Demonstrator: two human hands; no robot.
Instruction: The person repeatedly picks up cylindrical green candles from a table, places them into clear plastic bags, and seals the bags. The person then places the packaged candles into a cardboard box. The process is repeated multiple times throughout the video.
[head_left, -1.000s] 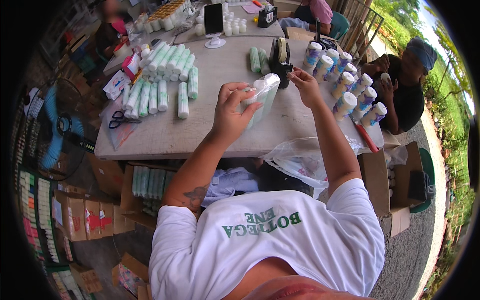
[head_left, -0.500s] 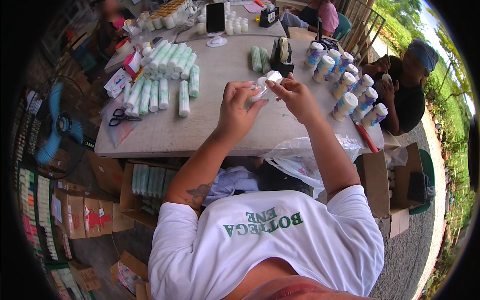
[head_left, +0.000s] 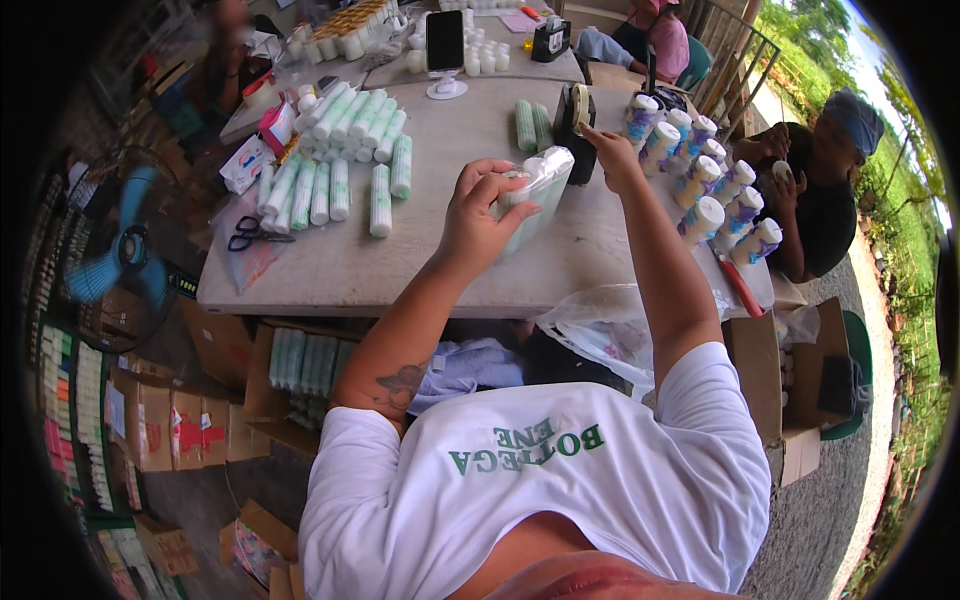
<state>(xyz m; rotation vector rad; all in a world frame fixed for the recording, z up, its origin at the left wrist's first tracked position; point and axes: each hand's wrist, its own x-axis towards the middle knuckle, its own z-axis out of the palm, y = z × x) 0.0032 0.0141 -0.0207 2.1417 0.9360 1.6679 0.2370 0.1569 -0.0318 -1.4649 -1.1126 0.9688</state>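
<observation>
Packet (head_left: 547, 188), near-left of tape dispenser (head_left: 568, 118), now gripped by left hand (head_left: 478, 208) alone; right hand (head_left: 615, 158) has shifted to dispenser, its fingers' closure unclear.

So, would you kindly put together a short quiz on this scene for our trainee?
1. Fill in the blank: the left grip holds a bundle in clear ____.
2. Short answer: which black item on the table is the right grip nearest to?
3. True or false: in this view, the scissors lie farther left than the phone.

Key: 1. plastic; 2. the tape dispenser; 3. true.
</observation>
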